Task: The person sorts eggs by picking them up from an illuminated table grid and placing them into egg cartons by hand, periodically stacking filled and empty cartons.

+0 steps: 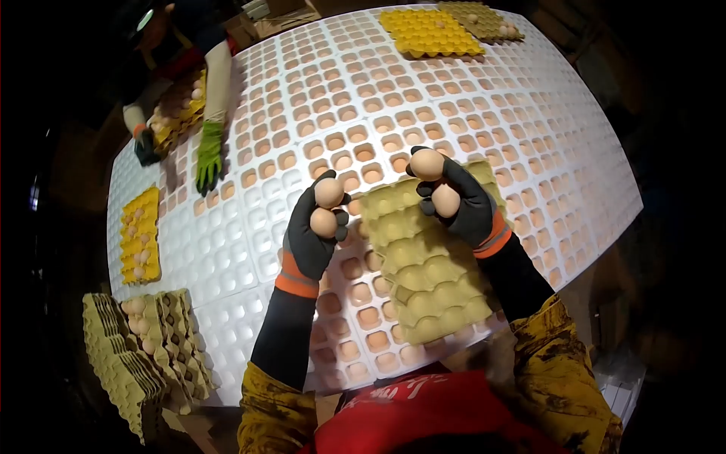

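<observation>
My left hand [304, 236], in a dark glove with an orange cuff, is closed around two eggs, an upper egg [329, 193] and a lower egg [324, 223]. Two more are gripped in my gloved right hand [472, 204]: one egg [427, 164] at the fingertips and another egg [445, 201] below it. Under my right hand lies an olive cardboard egg tray [435, 276], bumps showing and no eggs visible on it. It covers part of the white egg trays [344, 291], whose square cups hold eggs on both sides of it.
Across the table, a person with a green glove [209, 155] handles a yellow tray of eggs. Another yellow tray [140, 234] sits at the left edge, above stacked cardboard trays [125, 363]. A yellow tray [427, 32] and a cardboard tray [484, 21] lie at the far edge.
</observation>
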The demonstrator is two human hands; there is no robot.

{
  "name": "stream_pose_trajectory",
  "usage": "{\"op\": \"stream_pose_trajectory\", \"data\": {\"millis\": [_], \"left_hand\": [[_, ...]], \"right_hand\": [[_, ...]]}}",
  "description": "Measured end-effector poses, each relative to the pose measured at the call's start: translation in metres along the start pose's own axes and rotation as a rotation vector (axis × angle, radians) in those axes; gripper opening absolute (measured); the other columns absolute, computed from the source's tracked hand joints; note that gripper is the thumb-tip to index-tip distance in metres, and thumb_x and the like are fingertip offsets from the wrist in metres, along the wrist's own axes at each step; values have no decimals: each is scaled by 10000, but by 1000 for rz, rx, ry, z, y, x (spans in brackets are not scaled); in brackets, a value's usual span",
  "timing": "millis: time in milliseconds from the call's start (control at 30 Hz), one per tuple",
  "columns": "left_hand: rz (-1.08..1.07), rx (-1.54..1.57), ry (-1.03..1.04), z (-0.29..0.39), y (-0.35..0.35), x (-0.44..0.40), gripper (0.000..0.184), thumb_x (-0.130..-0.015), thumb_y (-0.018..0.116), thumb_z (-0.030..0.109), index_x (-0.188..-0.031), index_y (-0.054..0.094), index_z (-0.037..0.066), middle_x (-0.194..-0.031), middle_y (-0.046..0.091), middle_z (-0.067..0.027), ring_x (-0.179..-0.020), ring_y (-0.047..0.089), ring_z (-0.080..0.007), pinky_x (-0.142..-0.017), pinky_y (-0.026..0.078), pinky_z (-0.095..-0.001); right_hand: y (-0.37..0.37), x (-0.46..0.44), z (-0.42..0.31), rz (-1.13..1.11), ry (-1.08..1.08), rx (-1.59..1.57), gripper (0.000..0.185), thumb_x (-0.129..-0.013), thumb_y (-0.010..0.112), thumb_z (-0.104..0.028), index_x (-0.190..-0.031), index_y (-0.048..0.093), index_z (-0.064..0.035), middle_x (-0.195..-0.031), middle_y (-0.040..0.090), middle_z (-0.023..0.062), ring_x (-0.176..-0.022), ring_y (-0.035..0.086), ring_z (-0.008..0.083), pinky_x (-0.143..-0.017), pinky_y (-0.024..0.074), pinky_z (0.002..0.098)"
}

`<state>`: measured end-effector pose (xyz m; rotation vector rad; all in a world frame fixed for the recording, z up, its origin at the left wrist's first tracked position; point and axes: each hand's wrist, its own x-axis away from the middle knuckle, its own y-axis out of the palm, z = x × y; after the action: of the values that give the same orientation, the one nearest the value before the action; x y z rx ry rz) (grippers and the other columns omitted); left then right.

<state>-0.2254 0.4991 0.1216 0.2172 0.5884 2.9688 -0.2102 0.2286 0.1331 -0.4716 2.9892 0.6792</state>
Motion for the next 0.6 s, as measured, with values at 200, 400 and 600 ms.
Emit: {"op": "stream_pose_trajectory", "data": {"millis": [200, 400, 600], "left_hand": [[86, 440, -77, 20, -92, 52, 349, -1068, 372, 158, -1385, 468, 48, -989, 564, -41, -782, 528, -78, -642, 471, -205], [380, 73, -132, 6, -200, 63, 467, -1045, 436, 394, -1367, 521, 67, -948, 599, -43, -762, 565, -88, -626, 491, -220], [651, -245, 273, 2, -258, 25, 480, -893, 702, 154, -1325, 532, 30, -1075, 630, -78, -842, 625, -129, -634, 533, -229]], "right_hand": [[101, -51, 55, -135, 401, -237, 530, -1059, 424, -392, -1470, 399, -58, -1304, 572, 78, -1099, 620, 186, -869, 557, 326], [163, -113, 158, -156, 498, 450, 472, -935, 649, -268, -1356, 516, -100, -1105, 643, 81, -880, 662, 168, -713, 578, 305], [219, -171, 224, -86, 51, 974, 466, -847, 733, -289, -1229, 567, -81, -1167, 642, 141, -1061, 635, 313, -909, 507, 387]]}}
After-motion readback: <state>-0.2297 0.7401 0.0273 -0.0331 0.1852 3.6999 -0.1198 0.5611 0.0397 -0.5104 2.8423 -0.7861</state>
